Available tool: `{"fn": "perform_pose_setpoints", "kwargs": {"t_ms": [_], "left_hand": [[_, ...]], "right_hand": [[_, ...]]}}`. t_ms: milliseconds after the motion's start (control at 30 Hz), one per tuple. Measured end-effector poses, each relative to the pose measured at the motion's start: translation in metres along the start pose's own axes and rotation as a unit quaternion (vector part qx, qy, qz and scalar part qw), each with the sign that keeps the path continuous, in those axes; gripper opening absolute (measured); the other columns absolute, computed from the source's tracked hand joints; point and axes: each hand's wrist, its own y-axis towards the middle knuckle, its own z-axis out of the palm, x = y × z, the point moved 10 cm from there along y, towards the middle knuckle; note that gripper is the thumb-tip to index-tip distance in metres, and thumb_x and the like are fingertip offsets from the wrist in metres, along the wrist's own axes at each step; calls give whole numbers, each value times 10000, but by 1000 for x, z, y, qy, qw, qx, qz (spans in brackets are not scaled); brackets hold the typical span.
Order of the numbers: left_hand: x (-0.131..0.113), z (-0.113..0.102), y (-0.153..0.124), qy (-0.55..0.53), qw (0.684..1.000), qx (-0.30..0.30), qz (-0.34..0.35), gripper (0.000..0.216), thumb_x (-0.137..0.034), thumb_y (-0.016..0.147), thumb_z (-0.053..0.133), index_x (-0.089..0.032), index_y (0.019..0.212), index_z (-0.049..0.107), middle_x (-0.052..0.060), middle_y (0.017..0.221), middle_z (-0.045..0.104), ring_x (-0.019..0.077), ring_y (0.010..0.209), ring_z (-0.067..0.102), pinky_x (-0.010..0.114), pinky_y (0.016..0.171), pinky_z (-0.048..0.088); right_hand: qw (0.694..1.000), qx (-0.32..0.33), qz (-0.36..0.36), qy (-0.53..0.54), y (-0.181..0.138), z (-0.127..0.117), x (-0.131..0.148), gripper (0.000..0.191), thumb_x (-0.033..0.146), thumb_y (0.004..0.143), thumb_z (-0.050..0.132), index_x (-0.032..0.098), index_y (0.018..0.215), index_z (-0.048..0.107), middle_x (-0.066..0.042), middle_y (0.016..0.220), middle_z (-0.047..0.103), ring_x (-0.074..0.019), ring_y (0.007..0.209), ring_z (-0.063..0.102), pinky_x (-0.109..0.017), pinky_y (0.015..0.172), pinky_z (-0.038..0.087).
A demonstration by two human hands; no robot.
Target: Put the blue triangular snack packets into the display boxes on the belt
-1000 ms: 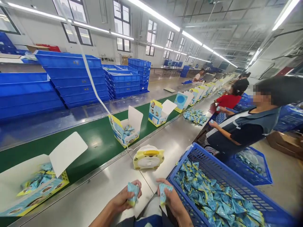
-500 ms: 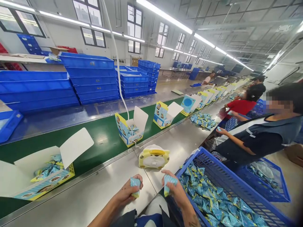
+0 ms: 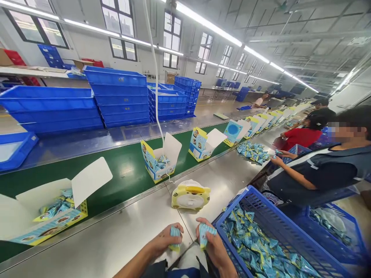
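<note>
My left hand (image 3: pixel 164 241) is closed round a small blue sachet (image 3: pixel 175 233) at the near edge of the steel table (image 3: pixel 116 239). My right hand (image 3: pixel 211 243) is closed round another blue sachet (image 3: pixel 204 233), just left of a blue basket (image 3: pixel 285 227) full of the same sachets. A yellow tiger-shaped fan (image 3: pixel 190 195) lies on the table ahead of my hands. On the green conveyor belt (image 3: pixel 116 173), open cartons hold sachets: one at the left (image 3: pixel 43 214), one in the middle (image 3: pixel 159 160).
More open cartons (image 3: pixel 203 144) run along the belt to the far right. A pile of sachets (image 3: pixel 253 150) lies further up the table. Co-workers (image 3: pixel 321 170) stand at the right, with another blue basket (image 3: pixel 333 224). Stacked blue crates (image 3: pixel 118 96) fill the far side.
My hands have come closer together and slightly nearer to me, still holding the sachets. The view has swung a little to the left. The cartons have shifted on the belt.
</note>
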Motion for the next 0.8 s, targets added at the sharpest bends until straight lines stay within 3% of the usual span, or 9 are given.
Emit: {"fn": "perform_pose_setpoints", "kwargs": {"t_ms": [133,200,267,367,400,467,567,700,800], "left_hand": [[2,3,0,-20,999,32,-21,512,-449,616,971,-174,963,714,33,752,683,119,592,550,235,558,371],[-2,-10,-1,-12,1000,-11,-10,476,-384,612,985,-171,936,708,15,727,663,108,603,548,225,575,368],[-4,-15,-1,-18,1000,-8,3,475,-380,637,974,-169,970,708,21,748,664,109,620,556,229,597,381],[0,-20,0,-20,999,25,9,538,-468,652,954,-177,1029,704,43,789,683,128,600,565,252,578,382],[1,-28,0,-12,1000,1,13,526,-462,651,958,-183,1017,704,36,789,681,126,605,565,250,580,378],[4,-43,-2,-1,999,-46,23,463,-420,671,956,-187,988,712,33,822,687,126,675,586,242,627,387],[9,-43,-7,4,999,-21,24,438,-412,715,932,-173,1022,731,65,937,714,148,797,613,255,720,411],[27,-50,-9,10,999,-30,-8,429,-437,719,924,-167,999,745,57,951,709,146,798,600,259,725,411],[59,-61,-5,-50,995,-52,-67,513,-569,706,900,-176,995,745,57,938,698,178,806,621,316,771,465]], "right_hand": [[998,51,25,13,7,16,-15,715,685,744,796,177,1228,652,-16,771,660,-102,527,429,-256,528,296],[999,21,36,-14,12,11,-24,670,642,749,821,180,1205,656,-11,775,669,-109,561,475,-250,557,327],[999,1,39,-26,16,9,-34,636,599,760,835,175,1201,660,-14,783,682,-122,626,514,-248,607,351],[997,60,55,6,23,23,-50,710,651,734,819,148,1208,657,-24,754,682,-129,576,508,-261,574,338],[996,48,69,19,27,22,-57,704,662,729,814,149,1185,658,-17,733,673,-125,547,494,-262,555,331],[994,-51,94,12,34,3,-68,642,616,716,849,169,1134,653,4,720,666,-117,555,504,-255,564,355],[984,-150,98,-13,41,-17,-75,597,557,723,877,190,1129,638,10,743,681,-129,631,552,-258,631,410],[989,-118,86,-38,47,-13,-82,622,611,773,813,197,1202,638,-10,805,694,-155,670,575,-292,673,443],[984,-45,88,-146,49,-4,-96,639,620,797,775,236,1292,648,-50,1064,717,-219,903,659,-366,871,504]]}}
